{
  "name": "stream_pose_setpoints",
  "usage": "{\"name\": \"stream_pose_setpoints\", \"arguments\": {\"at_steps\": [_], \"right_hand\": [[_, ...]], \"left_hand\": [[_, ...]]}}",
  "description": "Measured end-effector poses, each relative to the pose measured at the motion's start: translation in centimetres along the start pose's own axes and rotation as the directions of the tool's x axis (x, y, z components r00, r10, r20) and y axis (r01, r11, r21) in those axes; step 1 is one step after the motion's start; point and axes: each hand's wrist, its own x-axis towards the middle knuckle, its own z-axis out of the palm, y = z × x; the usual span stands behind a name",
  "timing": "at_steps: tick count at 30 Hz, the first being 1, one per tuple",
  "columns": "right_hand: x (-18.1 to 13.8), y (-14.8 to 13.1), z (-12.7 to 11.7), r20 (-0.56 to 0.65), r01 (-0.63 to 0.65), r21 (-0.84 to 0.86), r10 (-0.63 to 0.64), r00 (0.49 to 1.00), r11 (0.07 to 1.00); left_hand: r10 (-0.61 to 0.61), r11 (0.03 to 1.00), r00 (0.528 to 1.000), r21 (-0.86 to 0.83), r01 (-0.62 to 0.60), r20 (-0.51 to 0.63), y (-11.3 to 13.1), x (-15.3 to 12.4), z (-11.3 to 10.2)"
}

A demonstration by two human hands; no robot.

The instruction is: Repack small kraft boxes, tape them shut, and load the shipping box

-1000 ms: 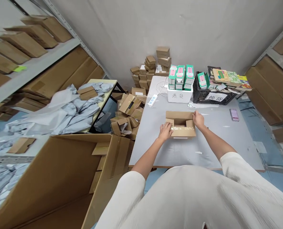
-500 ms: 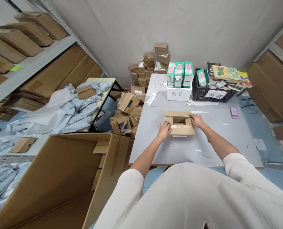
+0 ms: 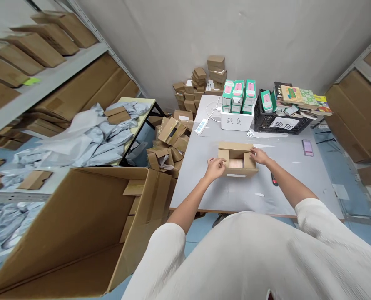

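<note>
On the grey table a small cardboard box (image 3: 241, 171) stands with its flaps parted. Through its opening a pale pink flat item (image 3: 236, 163) shows; its kind I cannot make out. My left hand (image 3: 215, 168) has its fingers curled over the box's left edge and side flap. At the right rear corner, my right hand (image 3: 259, 156) pinches the right flap. A red and black tool (image 3: 274, 179), possibly a box cutter, lies beside my right forearm, partly covered by it.
Behind the box are a white bin (image 3: 237, 122) of green-and-pink boxes and a black crate (image 3: 277, 122) of books. A power strip (image 3: 201, 126) lies left, a purple pack (image 3: 307, 147) right. A large open carton (image 3: 88, 225) stands at the table's left, near piled boxes (image 3: 173, 135).
The box's taped front flap has swung away from the opening, and the pale pink item inside now shows. My left hand has lifted and turned slightly; more of the red and black tool is visible.
</note>
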Motion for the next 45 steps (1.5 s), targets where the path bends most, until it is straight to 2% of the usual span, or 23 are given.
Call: {"name": "stream_pose_setpoints", "arguments": {"at_steps": [3, 7, 11, 16, 18, 20, 24, 29, 31, 33, 39, 45], "right_hand": [[-0.3, -0.5, 0.1, -0.019, 0.011, -0.052, -0.011, 1.000, 0.999], [-0.8, -1.5, 0.6, -0.030, 0.002, -0.135, -0.006, 1.000, 0.991], [-1.3, -2.6, 1.6, -0.018, -0.010, -0.143, 0.007, 1.000, 0.990], [-1.7, -3.9, 3.1, -0.038, -0.089, -0.180, 0.083, 0.996, 0.980], [-1.8, -4.3, 3.7, -0.044, -0.111, -0.179, 0.105, 0.994, 0.978], [-1.8, -4.5, 4.1, -0.056, -0.115, -0.158, 0.108, 0.993, 0.981], [-1.8, -4.8, 4.7, -0.083, -0.131, -0.124, 0.121, 0.989, 0.984], [-2.0, -5.3, 5.2, -0.055, -0.176, -0.144, 0.170, 0.984, 0.974], [-2.0, -5.4, 5.3, -0.058, -0.178, -0.144, 0.171, 0.984, 0.973], [-1.9, -5.5, 5.5, -0.064, -0.178, -0.145, 0.170, 0.983, 0.973], [-2.1, -5.5, 5.9, -0.082, -0.202, -0.157, 0.192, 0.978, 0.967], [-2.2, -6.2, 5.0, -0.022, -0.241, -0.164, 0.240, 0.970, 0.957]], "left_hand": [[0.046, 0.999, 0.991, -0.020, -0.043, 0.125, -0.7, -0.9, -0.4], [0.140, 0.982, 0.952, 0.087, -0.169, 0.272, -1.8, -1.9, -0.1], [0.194, 0.946, 0.924, 0.187, -0.265, 0.329, -1.7, -1.4, 1.6], [0.232, 0.926, 0.878, 0.181, -0.331, 0.419, -0.5, 1.0, 4.3], [0.240, 0.922, 0.875, 0.183, -0.341, 0.421, -0.3, 1.4, 4.7], [0.278, 0.913, 0.883, 0.182, -0.365, 0.377, -0.4, 1.2, 4.6], [0.354, 0.889, 0.904, 0.215, -0.405, 0.240, -0.9, -0.9, 2.7], [0.160, 0.930, 0.985, 0.324, -0.174, 0.069, -2.1, -2.9, 0.3], [0.084, 0.939, 0.995, 0.329, -0.099, 0.059, -2.9, -2.6, 0.0], [0.026, 0.939, 0.995, 0.338, -0.058, 0.098, -3.7, -1.8, 0.0], [-0.065, 0.951, 0.951, 0.308, -0.033, 0.302, -4.8, 2.4, 0.1], [-0.117, 0.904, 0.837, 0.407, -0.132, 0.534, -3.6, 7.1, -0.9]]}}
